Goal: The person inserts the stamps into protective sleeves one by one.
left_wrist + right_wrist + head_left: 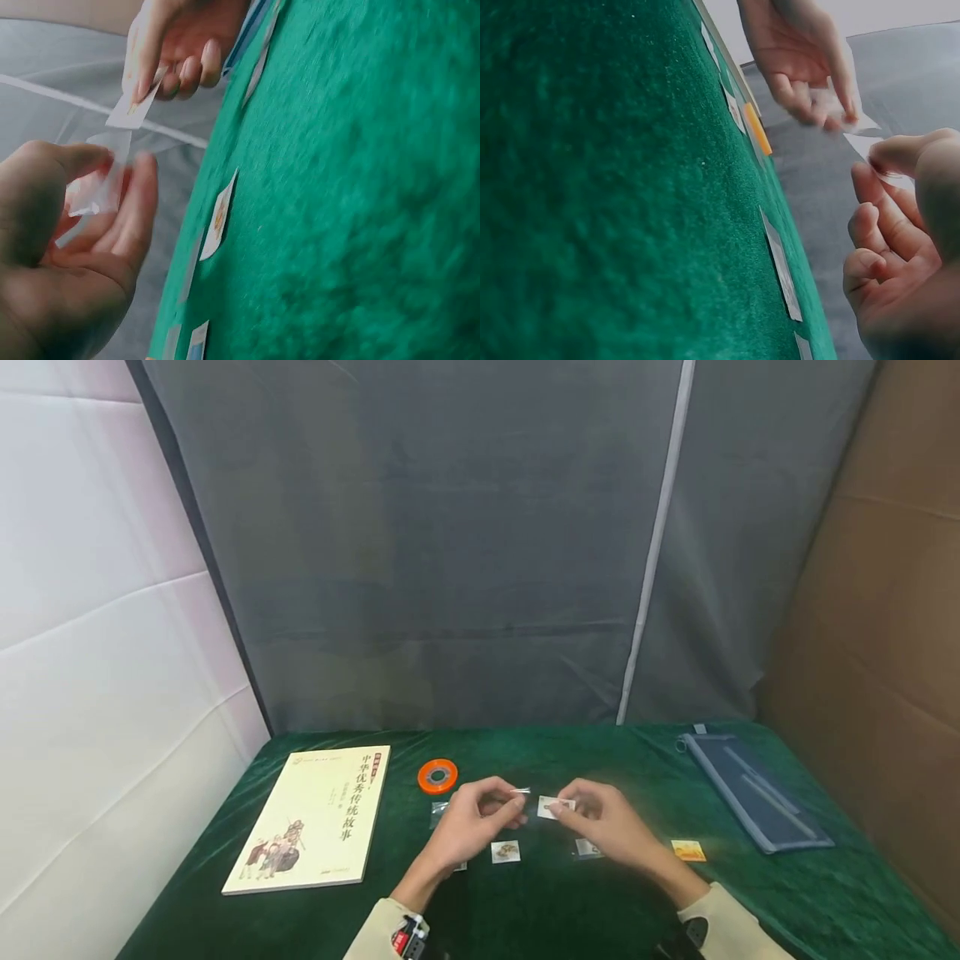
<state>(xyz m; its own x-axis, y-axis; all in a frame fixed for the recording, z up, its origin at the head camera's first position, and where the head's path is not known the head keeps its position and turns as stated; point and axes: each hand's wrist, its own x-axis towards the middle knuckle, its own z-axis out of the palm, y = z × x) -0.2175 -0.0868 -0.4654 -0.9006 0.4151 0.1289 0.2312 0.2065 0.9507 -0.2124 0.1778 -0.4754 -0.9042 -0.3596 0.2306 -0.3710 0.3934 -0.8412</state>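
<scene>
My left hand (480, 820) pinches a small clear plastic sleeve (106, 176) between thumb and fingers. Facing it, my right hand (609, 825) holds a small white stamp-like card (556, 807) with a picture on it, thumb on top. In the left wrist view the card's lower edge (126, 121) is close to the sleeve's upper edge; whether they touch I cannot tell. Both hands are raised over the green cloth. Below them lies a similar picture card (506, 852). Another card (588, 848) is partly hidden by my right hand.
At the left lies a cream book (311, 818) with Chinese lettering. An orange ring-shaped roll (427, 777) sits behind my left hand, near a clear sleeve (437, 812). On the right are a yellow card (687, 850) and a blue zip pouch (750, 793).
</scene>
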